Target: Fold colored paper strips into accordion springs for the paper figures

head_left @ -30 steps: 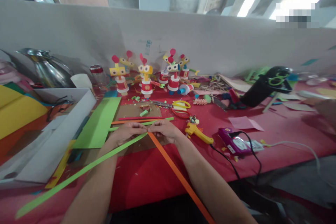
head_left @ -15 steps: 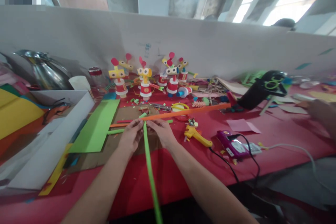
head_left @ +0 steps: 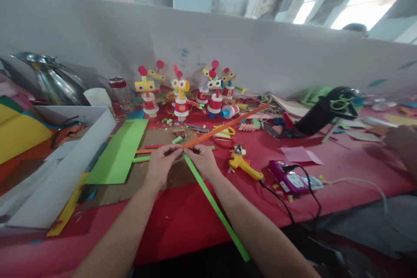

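Fingertips of my left hand (head_left: pixel 163 163) pinch the joined ends of two paper strips. My right hand (head_left: pixel 202 160) is closed on the same joint, its fingertips almost touching the left ones. From there an orange strip (head_left: pixel 228 125) runs up to the right, and a green strip (head_left: pixel 216 209) slants down to the right over the table's front edge. Beneath the hands lies brown cardboard (head_left: pixel 130 189) with more red, orange and green strips. Just beyond them are a small green folded piece (head_left: pixel 177 140) and a striped folded piece (head_left: pixel 179 133).
Several paper-cup figures (head_left: pixel 180 106) stand at the back. A yellow glue gun (head_left: pixel 246 168) and a purple power strip (head_left: pixel 288 178) with cords lie right. A white box (head_left: pixel 65 169) and green paper (head_left: pixel 119 152) are left. Another person's hand (head_left: pixel 399 143) is at far right.
The green strip's free end has swung to the right. The orange strip now points more steeply upward, away from the black holder. Both hands stay at the joint, slightly further right.
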Tool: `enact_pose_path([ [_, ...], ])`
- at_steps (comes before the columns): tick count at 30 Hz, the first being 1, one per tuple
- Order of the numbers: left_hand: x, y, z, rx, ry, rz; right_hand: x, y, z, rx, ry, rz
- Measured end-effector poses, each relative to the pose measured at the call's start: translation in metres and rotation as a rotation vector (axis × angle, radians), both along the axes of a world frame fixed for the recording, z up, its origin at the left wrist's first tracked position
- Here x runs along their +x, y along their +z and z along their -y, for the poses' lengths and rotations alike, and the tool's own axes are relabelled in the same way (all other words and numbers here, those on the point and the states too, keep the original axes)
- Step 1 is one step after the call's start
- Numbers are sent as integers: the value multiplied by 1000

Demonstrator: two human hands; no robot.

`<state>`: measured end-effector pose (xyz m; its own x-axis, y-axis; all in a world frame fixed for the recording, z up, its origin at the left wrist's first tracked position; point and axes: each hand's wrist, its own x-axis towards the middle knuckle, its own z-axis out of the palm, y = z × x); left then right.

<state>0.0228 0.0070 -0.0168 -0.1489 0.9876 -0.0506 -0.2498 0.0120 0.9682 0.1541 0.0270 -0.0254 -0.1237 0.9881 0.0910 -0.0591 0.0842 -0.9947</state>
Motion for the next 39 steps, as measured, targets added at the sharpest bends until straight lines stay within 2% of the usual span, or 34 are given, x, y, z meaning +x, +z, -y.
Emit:
enact_pose_path([
  [3,-2,0,0,-43,12,-16,0,2,1,30,-17,44],
  [7,-1,2,0,-121,9,94,-1,-1,0,17,-14,37],
  [15,-4,7,-1,-133,12,204,2,-4,-1,-4,61,-114],
  [18,-9,5,-5,-190,22,315,2,-4,-2,80,88,-165],
  [21,-12,2,-8,-233,12,378,2,-8,-4,212,145,-125],
  [24,-12,1,-8,-213,14,332,1,-15,-7,278,169,-37],
  [30,-7,4,-3,-176,6,210,5,-16,-8,341,46,74],
  [36,-7,-1,-3,-96,-68,149,3,-12,-5,179,38,1],
  [39,-7,-2,-3,-59,-110,112,3,-8,-5,161,13,20],
])
